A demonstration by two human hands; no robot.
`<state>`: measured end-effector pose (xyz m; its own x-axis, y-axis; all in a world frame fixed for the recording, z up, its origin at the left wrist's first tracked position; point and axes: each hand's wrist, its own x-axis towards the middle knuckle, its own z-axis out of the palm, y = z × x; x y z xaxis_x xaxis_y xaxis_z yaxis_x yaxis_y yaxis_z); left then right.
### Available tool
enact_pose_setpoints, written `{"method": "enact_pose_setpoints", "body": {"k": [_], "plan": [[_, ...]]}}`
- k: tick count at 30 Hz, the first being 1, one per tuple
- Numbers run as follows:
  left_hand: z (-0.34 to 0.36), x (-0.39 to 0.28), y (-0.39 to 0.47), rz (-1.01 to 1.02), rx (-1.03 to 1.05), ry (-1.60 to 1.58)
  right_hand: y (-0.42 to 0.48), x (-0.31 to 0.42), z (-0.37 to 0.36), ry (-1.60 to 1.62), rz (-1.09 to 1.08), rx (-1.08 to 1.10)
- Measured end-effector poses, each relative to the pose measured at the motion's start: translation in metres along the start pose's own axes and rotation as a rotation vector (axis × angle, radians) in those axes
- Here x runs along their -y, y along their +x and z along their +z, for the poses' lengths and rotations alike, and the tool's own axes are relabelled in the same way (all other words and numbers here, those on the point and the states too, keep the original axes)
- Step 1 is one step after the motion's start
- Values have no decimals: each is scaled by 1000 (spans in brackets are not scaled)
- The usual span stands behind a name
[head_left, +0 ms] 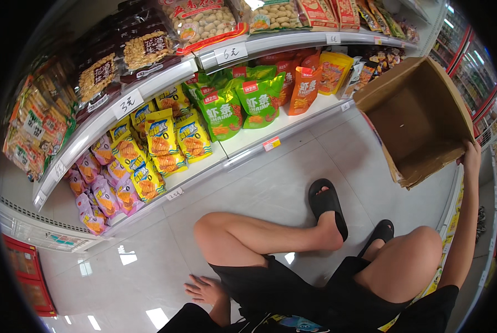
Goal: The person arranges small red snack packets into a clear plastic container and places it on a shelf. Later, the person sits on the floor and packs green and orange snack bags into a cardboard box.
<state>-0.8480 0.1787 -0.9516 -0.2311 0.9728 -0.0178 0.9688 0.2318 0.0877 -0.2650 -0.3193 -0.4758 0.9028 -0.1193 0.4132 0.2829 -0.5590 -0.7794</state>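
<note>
My right hand (470,156) grips the lower right edge of an open cardboard box (419,116), whose visible inside holds no goods, just a small pale speck. The box is tilted, its opening facing me, beside the right end of the snack shelf. Down at the lower left, my left hand (204,289) rests with spread fingers on the grey tiled floor beside my thigh, holding nothing. On the bottom shelf stand green shrimp snack bags (257,100), orange snack bags (304,89), yellow snack bags (161,133) and purple snack bags (107,195).
Above them, an upper shelf (269,41) holds bags of peanuts (202,23) and other packets. My bent legs (265,237) and black slides (325,200) are on the floor before the shelf. Another stocked shelf (488,249) runs along the right, and a red cabinet (30,274) stands lower left.
</note>
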Motion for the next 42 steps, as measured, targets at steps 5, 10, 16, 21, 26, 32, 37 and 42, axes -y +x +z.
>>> {"method": "enact_pose_setpoints", "body": {"k": [5, 10, 16, 21, 26, 32, 37, 42], "plan": [[-15, -11, -7, 26, 107, -34, -50, 93, -20, -23, -34, 54], [-13, -4, -5, 13, 40, -31, -102, 171, -6, 37, -316, -24], [-19, -5, -8, 14, 58, -71, -137, 226, -6, 236, -471, 169], [5, 13, 2, 33, -48, -159, -123, 199, 26, 424, -543, 390], [-6, 24, 73, 72, 119, -1024, -80, 176, 90, 317, -529, 308], [-236, -118, 37, 628, 208, -1472, -46, 158, 188, 160, -343, 962], [-312, -245, 21, 1252, 407, -1219, -40, 132, 255, 1, -319, 1197], [-300, -368, -4, 1269, 766, -1216, -49, 128, 301, -63, -272, 1308]]}}
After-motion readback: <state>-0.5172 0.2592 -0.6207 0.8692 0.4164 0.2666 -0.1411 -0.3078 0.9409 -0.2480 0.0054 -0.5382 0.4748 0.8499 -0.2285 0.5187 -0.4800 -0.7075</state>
